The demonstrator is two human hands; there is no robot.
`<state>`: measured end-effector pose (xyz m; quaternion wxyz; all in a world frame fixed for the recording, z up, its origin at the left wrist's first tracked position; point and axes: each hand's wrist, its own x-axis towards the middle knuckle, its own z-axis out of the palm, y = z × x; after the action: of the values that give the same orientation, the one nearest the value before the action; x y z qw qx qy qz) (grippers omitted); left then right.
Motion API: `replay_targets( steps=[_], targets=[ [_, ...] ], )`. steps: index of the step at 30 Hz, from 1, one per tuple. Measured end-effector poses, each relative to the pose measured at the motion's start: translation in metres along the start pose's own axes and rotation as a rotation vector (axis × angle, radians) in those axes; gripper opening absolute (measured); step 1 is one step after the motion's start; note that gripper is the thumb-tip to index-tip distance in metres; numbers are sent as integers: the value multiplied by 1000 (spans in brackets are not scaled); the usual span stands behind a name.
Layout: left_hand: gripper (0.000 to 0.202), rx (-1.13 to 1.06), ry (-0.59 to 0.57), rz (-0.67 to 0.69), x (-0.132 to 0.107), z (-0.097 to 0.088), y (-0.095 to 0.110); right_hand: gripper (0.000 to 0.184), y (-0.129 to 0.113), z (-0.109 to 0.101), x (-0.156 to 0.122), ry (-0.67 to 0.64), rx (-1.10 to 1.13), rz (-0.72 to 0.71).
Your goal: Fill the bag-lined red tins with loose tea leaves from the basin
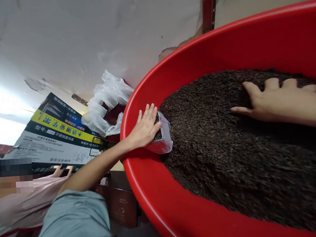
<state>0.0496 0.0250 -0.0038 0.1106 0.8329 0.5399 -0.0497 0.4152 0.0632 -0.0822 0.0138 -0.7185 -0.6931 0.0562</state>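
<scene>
Your flat left hand point(146, 131) rests on the boxy clear-plastic pack point(164, 138) at nine o'clock in the red plastic tub point(148, 177); your right hand point(266, 102) spreads over dark shreds point(203, 140). Cup the pack's sides: likely light, slippery.

The right edge crops the red tub point(151, 184) and its blurred dark shreds point(259, 176).

You have a small, box-shaped bag point(164, 146) of thin, see-through plastic lying tilted at the left end of a red tub point(231, 52), dark contents showing through it. Beside it, dry, dark brown shreds point(202, 130) lie loose before you in a wide, uneven heap along the tub.
</scene>
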Motion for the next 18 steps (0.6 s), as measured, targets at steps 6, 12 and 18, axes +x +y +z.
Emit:
replay_targets(
  steps=[6, 12, 18],
  targets=[
    [83, -53, 6, 121, -4, 2, 5, 56, -18, -21, -15, -81, -177, -127],
    [91, -25, -5, -36, 0, 9, 12, 44, -4, -21, 9, -196, -203, -243],
    [98, -48, -9, -111, -1, 15, 26, 49, -2, -23, 11, -150, -197, -266]
  ],
)
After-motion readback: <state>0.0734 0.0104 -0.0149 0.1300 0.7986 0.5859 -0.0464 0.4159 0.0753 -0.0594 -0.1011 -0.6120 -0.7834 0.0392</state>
